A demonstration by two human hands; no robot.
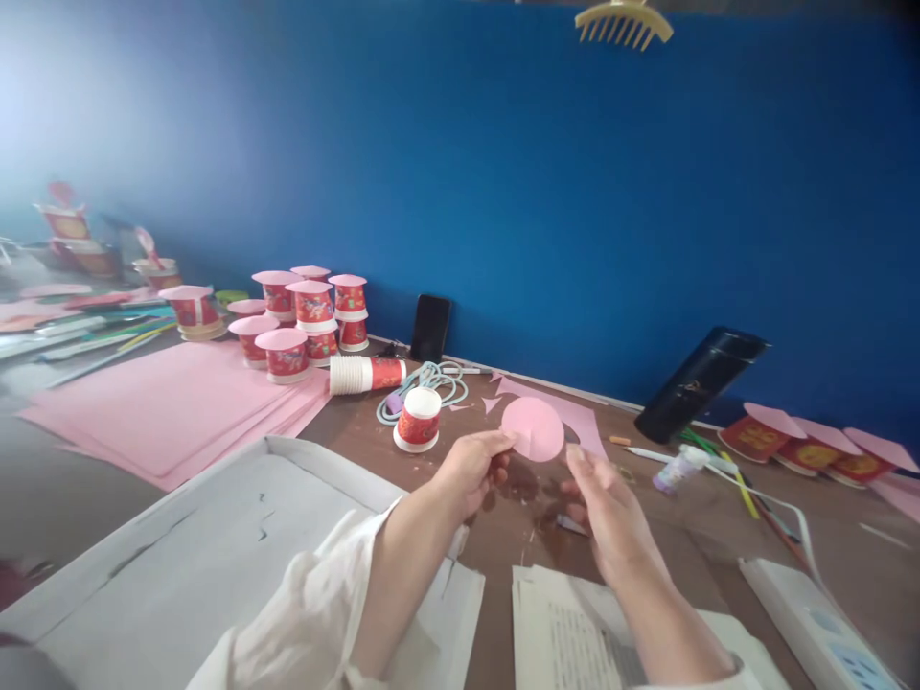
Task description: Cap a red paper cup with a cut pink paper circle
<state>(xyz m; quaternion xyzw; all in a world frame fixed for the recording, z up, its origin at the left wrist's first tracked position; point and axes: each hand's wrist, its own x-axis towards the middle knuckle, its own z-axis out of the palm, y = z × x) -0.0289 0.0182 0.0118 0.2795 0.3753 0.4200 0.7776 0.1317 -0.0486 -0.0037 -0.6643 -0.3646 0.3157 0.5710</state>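
Observation:
My left hand (pixel 474 467) pinches the left edge of a round pink paper disc (pixel 533 428) and holds it up over the brown table (pixel 503 546). My right hand (pixel 608 503) hovers just right of the disc with its fingers loosely apart, and nothing shows in it. An upturned red and white paper cup (pixel 418 420) stands just left of my left hand. Behind the disc lies a cut pink paper scrap (pixel 567 412).
Several pink-topped red cups (pixel 309 316) cluster at the back left beside pink paper sheets (pixel 172 402) and a lying stack of cups (pixel 365 374). A phone (pixel 429 328) leans on the blue wall. A black flask (pixel 699 383), glue stick (pixel 679 468) and pens lie right. A white box lid (pixel 216 537) sits near.

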